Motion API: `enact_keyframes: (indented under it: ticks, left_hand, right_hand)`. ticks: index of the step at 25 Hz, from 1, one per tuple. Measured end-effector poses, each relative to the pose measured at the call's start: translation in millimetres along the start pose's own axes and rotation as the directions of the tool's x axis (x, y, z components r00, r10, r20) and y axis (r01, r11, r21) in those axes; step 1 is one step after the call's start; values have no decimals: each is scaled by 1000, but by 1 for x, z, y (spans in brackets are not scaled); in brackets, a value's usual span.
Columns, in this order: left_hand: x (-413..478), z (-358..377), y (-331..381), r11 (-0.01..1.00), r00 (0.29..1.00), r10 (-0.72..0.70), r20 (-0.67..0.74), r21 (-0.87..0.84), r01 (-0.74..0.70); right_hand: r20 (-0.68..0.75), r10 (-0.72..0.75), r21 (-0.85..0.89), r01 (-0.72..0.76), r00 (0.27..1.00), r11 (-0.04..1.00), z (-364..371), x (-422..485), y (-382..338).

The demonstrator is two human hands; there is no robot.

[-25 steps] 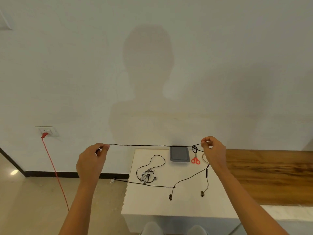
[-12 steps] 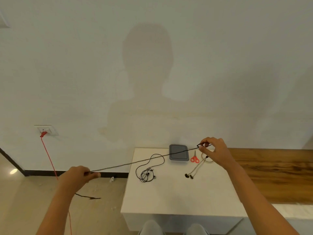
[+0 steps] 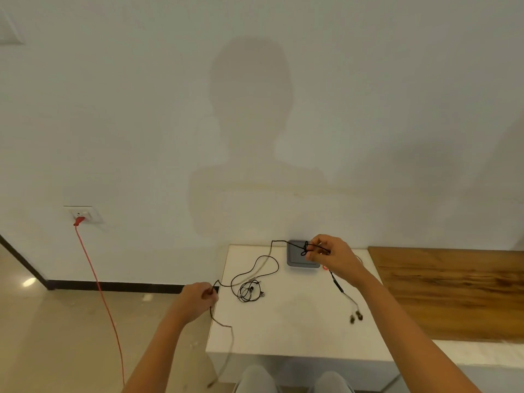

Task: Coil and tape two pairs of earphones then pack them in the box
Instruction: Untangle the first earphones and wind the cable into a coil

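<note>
At the far side of the white rectangular table (image 3: 283, 330), around twelve o'clock from where I sit watching, the right hand (image 3: 331, 258) hangs over the flat dark-grey square box (image 3: 295, 260). Its fingers are curled and pinch a few small loops of the thin black wired earphones (image 3: 305, 249). I take it the loops are held high so that the two earbuds (image 3: 355, 316) can dangle free toward four o'clock without snagging. The left hand (image 3: 198, 299), just past the table's edge at nine o'clock, is closed in a pinch on the same cable further along. The slack sags between the hands, and the tail drops blurred below that hand. That spacing, as I judge it, lets the left hand feed length while the right gathers turns. The second pair of black earphones (image 3: 249, 292) lies in a loose tangle on the table between the hands, in neither grip. Only a red sliver of scissor handle (image 3: 325, 268) shows beside the right wrist, and I can see no tape. Coiling of the first pair looks barely begun, and I cannot tell whether the box is open. A brown wooden panel (image 3: 453, 293) adjoins the table at three o'clock.
</note>
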State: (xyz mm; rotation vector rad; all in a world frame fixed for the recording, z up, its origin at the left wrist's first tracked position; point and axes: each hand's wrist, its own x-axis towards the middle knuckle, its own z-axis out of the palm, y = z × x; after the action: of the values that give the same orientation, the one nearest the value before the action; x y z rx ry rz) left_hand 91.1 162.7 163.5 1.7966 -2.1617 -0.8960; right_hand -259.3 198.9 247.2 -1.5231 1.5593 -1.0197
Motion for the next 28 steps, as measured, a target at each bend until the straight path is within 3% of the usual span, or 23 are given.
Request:
enact_keyframes:
  ticks: [5,9,11,13,15,19,28]
  left_hand:
    - [3,9,38,996,1000,9,-29,-91,-12]
    - [1,10,66,979,992,116,-43,-163,-121]
    - [-3,5,88,906,978,208,-22,-373,-201]
    - [-7,2,112,777,960,275,45,-599,-195]
    - [-8,4,128,716,957,277,80,-682,-150]
    - [-8,3,135,765,992,122,-5,-636,-98]
    - [-11,-13,139,806,936,152,-317,-509,-303]
  right_hand:
    - [89,3,-72,3,996,997,19,-6,-2]
    - [123,-12,-114,26,992,993,32,-9,-11]
    - [124,-11,-133,28,992,991,39,-8,-15]
    - [134,-36,-136,55,990,989,45,-7,-21]
    - [144,-75,-120,93,987,988,49,-7,-26]
    - [111,-70,-62,77,991,995,41,-7,-34]
    - [-240,101,36,-95,966,995,35,-6,-37]
